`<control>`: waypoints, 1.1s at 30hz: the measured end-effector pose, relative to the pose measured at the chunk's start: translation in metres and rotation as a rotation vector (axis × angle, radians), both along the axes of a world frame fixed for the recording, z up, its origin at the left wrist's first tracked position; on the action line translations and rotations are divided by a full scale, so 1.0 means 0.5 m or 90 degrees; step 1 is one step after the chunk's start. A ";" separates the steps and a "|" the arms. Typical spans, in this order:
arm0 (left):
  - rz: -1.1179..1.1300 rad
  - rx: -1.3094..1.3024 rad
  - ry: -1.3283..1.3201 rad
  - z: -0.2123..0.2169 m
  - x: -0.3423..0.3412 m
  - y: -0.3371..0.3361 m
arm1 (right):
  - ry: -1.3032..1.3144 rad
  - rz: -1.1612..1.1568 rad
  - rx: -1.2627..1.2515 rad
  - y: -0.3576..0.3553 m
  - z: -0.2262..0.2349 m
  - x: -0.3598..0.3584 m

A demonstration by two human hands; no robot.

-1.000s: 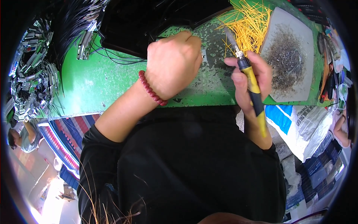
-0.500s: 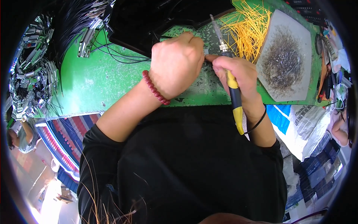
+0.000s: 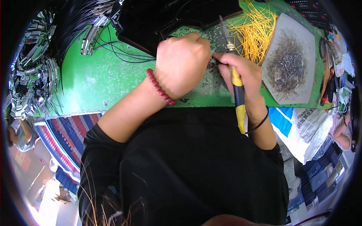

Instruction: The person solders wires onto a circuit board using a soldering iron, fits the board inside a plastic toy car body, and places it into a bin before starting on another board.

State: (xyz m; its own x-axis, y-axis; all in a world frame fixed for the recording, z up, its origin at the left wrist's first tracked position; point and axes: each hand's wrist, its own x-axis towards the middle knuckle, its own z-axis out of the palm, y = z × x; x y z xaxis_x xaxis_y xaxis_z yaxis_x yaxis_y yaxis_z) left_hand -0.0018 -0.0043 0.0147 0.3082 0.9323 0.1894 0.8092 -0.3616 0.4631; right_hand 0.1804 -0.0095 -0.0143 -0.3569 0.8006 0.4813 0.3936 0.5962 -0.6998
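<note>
Left hand: curled up, back of it shown, fingers mostly hidden, so whether anything's gripped can't be told
Right hand: clamped around the soldering iron, thumb and forefinger held right beside the left fist
Iron position: yellow-and-black handle slanted across the near edge of the green workbench, metal tip pointed at the far side
Yellow wires: heaped loosely just right of the tip, by a gray board that's littered with dark debris
Far left: metal connectors piled up beside black cables
</note>
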 end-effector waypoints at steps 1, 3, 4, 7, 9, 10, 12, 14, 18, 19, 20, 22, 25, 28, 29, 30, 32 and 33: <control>0.002 -0.006 0.001 0.000 0.000 0.000 | 0.027 -0.006 0.000 0.000 -0.001 0.003; 0.005 -0.005 0.001 0.001 0.002 0.001 | 0.098 -0.043 -0.035 -0.008 -0.007 0.024; 0.009 -0.003 0.000 0.001 0.003 0.001 | 0.145 -0.062 -0.076 -0.017 -0.003 0.031; 0.019 -0.008 0.003 0.002 0.004 0.006 | 0.188 -0.073 -0.205 -0.037 0.039 0.050; 0.024 -0.011 -0.006 -0.001 0.010 0.009 | 0.212 -0.091 -0.219 -0.048 0.042 0.062; 0.032 -0.012 -0.017 -0.003 0.013 0.011 | 0.186 -0.093 -0.207 -0.051 0.046 0.071; 0.036 -0.017 -0.029 -0.004 0.017 0.014 | 0.169 -0.106 -0.150 -0.049 0.043 0.075; 0.041 -0.021 -0.039 -0.005 0.018 0.016 | 0.147 -0.095 -0.118 -0.045 0.033 0.088; 0.044 -0.042 -0.079 -0.004 0.017 0.016 | 0.220 -0.114 -0.166 -0.074 0.026 0.076; 0.044 -0.048 -0.097 -0.004 0.017 0.017 | 0.315 -0.152 -0.226 -0.083 0.026 0.067; 0.042 -0.050 -0.096 -0.004 0.016 0.018 | 0.342 -0.155 -0.266 -0.087 0.025 0.067; 0.038 -0.072 -0.083 -0.004 0.015 0.021 | 0.306 -0.146 -0.263 -0.085 0.021 0.071; 0.043 -0.086 -0.085 -0.003 0.015 0.022 | 0.267 -0.121 -0.259 -0.080 0.012 0.075; 0.040 -0.087 -0.092 -0.006 0.016 0.023 | 0.242 -0.094 -0.248 -0.076 0.017 0.065; 0.041 -0.088 -0.091 -0.005 0.015 0.023 | 0.243 -0.093 -0.249 -0.078 0.021 0.065; 0.040 -0.092 -0.095 -0.004 0.014 0.022 | 0.215 -0.090 -0.277 -0.082 0.025 0.066; 0.038 -0.098 -0.100 -0.004 0.013 0.022 | 0.187 -0.086 -0.305 -0.083 0.029 0.068; 0.036 -0.093 -0.099 -0.005 0.013 0.023 | 0.178 -0.083 -0.306 -0.081 0.031 0.068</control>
State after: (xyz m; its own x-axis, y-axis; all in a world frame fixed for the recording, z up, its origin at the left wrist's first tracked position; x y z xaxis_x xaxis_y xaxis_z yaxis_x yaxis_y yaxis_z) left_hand 0.0046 0.0070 0.0123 0.2320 0.9683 0.0922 0.7415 -0.2374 0.6275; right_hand 0.2144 -0.0499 0.0010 -0.1522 0.9818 0.1140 0.2030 0.1440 -0.9685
